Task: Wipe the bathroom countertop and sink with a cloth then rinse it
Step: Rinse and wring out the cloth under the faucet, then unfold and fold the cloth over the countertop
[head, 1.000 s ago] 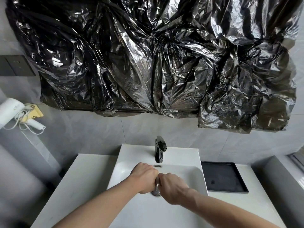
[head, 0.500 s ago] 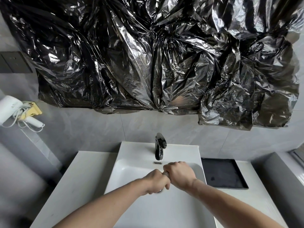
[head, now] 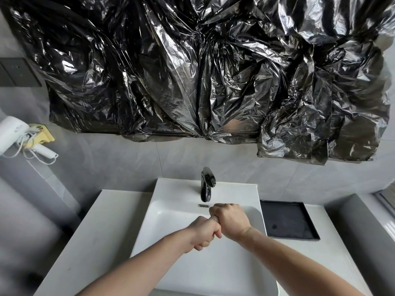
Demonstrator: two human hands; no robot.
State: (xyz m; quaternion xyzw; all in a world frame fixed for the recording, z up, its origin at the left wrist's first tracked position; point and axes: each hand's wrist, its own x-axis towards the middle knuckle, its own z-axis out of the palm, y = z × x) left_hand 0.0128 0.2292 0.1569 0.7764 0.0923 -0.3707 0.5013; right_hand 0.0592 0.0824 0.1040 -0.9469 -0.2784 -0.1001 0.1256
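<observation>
Both fists over sink (head: 171,212) basin, near back edge, below faucet (head: 207,184). Left hand (head: 204,232) and right hand (head: 232,221) curled tight, knuckles touching, likely wringing cloth so drips fall in basin. Cloth itself hidden inside fists; contents cannot tell. Black tray (head: 288,221) on countertop (head: 94,231), right of sink.

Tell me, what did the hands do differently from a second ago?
The right hand moved up and back toward the faucet, and the left hand slid to sit just in front of it. Both fists are pressed together over the sink as before; whatever they squeeze is hidden. The faucet, black tray and countertop stayed put.
</observation>
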